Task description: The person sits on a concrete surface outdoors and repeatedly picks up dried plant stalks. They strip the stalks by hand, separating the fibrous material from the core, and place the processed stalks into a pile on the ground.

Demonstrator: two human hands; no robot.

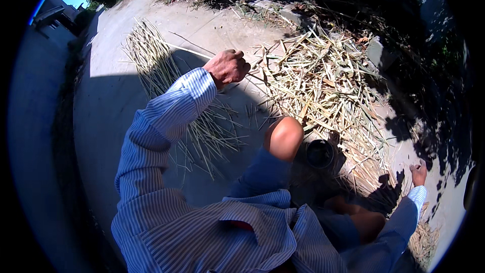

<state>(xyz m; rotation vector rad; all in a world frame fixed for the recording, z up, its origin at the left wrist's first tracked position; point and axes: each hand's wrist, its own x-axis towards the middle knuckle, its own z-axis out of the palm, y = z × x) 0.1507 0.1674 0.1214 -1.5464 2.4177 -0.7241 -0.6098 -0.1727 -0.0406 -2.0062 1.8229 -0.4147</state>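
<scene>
I see a heap of pale split stalks and husks filling the centre right of the frame, and a flatter fan of thin green-yellow strips spread over the concrete ground in the upper left, half in sun and half in shadow. A small dark round pot sits just right of my bare knee, near the lower edge of the heap. A dark building corner shows at the far upper left, shrubs along the top.

My left hand is clenched into a fist in the upper centre, closed on one long thin strip — it runs from the fist up and to the left, its long axis slanting gently across the fan of strips, the far end pointing toward the upper left. The striped sleeve covers the wrist below the fist.

My right hand is low at the right edge, small and partly in shadow beside the scraps — I cannot tell how its fingers are set or whether it holds anything. My shirt blocks the ground at the bottom of the frame.
</scene>
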